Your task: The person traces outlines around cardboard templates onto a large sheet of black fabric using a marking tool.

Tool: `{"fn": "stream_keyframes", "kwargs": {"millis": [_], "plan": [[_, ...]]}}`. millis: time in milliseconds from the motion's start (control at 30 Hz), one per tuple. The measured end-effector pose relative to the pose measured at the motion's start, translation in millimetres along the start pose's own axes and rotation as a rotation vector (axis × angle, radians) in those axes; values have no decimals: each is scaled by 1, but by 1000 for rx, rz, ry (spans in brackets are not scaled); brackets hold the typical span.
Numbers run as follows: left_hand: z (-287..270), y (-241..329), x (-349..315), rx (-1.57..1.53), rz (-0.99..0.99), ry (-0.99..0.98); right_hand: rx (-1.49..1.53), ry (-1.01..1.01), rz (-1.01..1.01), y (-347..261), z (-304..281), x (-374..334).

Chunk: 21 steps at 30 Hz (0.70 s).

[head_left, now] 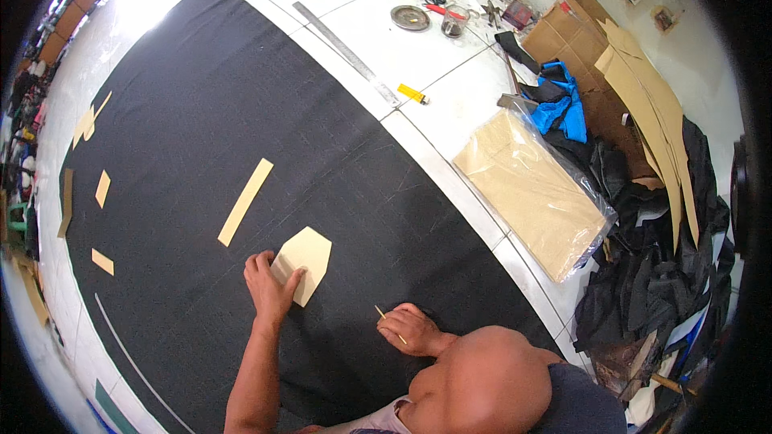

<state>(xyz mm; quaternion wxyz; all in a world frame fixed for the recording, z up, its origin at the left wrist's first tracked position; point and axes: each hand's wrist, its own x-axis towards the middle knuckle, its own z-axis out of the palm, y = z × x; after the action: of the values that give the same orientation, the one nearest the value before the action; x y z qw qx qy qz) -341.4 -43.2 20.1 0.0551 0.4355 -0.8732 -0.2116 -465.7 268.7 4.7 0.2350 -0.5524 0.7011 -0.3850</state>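
Black cloth (366,193) lies spread over the tiled floor beneath both hands. My left hand (269,285) presses a six-sided tan cardboard pattern piece (309,253) onto it, with the thumb on top and the fingers curled at its left edge. To the right, my right hand (410,329) is closed around a thin, pale pencil-like stick (380,313) and rests low over the cloth. A long tan cardboard strip (245,202) lies beyond my left hand. Smaller tan pieces, among them a slanted one (103,190), lie farther left.
Beyond the cloth's right edge are a metal ruler (346,52), a yellow lighter (413,94), a round metal dish (410,18) and a glass jar (454,22). A plastic-wrapped tan stack (531,185), an open cardboard box (571,40) and heaped black fabric (643,289) stand right.
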Motion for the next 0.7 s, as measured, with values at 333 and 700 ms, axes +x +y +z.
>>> {"fn": "stream_keyframes", "kwargs": {"millis": [333, 700], "plan": [[-16, 5, 7, 17, -197, -283, -59, -7, -8, 3, -3, -1], [-7, 10, -4, -12, -257, -206, -84, -25, -24, 0, -6, -1]]}}
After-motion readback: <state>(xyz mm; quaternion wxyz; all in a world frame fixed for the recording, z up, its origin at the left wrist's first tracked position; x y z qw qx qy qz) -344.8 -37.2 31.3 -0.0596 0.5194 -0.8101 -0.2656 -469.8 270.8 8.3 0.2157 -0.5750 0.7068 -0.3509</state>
